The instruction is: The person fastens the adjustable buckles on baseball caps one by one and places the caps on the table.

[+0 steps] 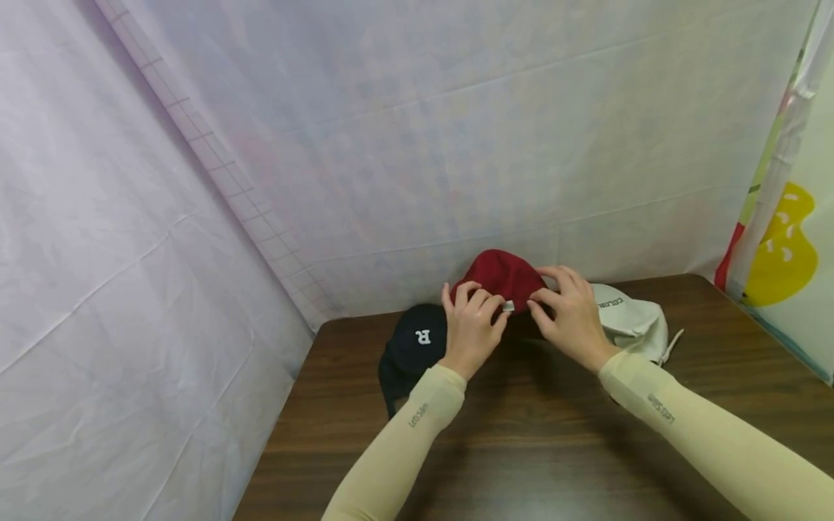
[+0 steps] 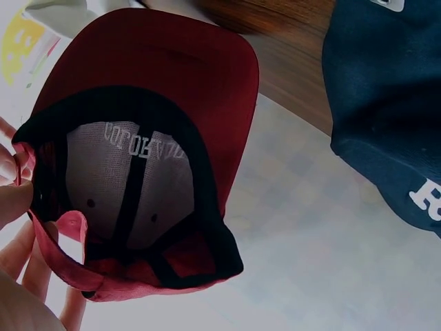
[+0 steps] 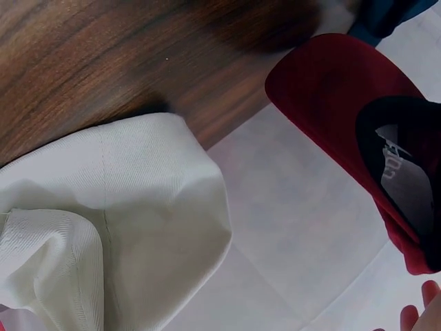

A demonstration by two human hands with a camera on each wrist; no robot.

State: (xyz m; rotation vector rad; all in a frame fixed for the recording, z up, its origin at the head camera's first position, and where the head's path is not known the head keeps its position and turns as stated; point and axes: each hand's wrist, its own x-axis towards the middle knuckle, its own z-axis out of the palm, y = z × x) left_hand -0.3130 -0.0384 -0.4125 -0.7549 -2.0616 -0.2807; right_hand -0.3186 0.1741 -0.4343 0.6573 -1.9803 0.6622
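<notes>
Both hands hold a dark red baseball cap (image 1: 502, 275) above the far edge of the table. My left hand (image 1: 470, 329) grips its near left edge with bent fingers, beside a small white tag. On the other side, my right hand (image 1: 573, 318) pinches the cap's right edge between thumb and fingers. The left wrist view looks into the red cap (image 2: 131, 62), showing its black sweatband, pale front lining and back strap (image 2: 65, 265), with fingers (image 2: 12, 205) at the strap. At the right wrist view's lower corner, fingertips (image 3: 409, 317) show close below the red cap (image 3: 331, 83).
A black cap (image 1: 410, 347) with a white letter R lies left of my left hand. An off-white cap (image 1: 635, 325) with dark lettering and a cord lies behind my right hand. The brown wooden table (image 1: 534, 449) meets a hanging pale cloth (image 1: 456, 145) at the back.
</notes>
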